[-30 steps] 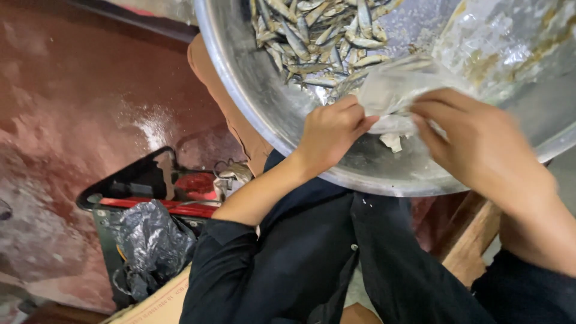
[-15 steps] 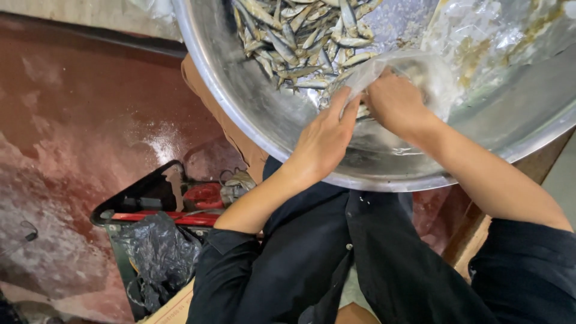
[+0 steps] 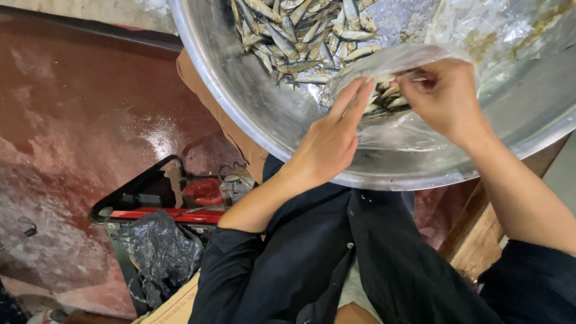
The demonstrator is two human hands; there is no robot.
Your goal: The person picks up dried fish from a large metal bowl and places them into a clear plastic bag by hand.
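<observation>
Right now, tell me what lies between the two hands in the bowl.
In the head view, a clear plastic bag holding small silvery fish lies between the left hand and right hand, inside the metal bowl.

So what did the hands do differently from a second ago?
The right hand moved up along the clear plastic bag, pinching its edge; small fish now show inside. The left hand stayed flat against the bag. The metal bowl and fish pile stayed put.
</observation>
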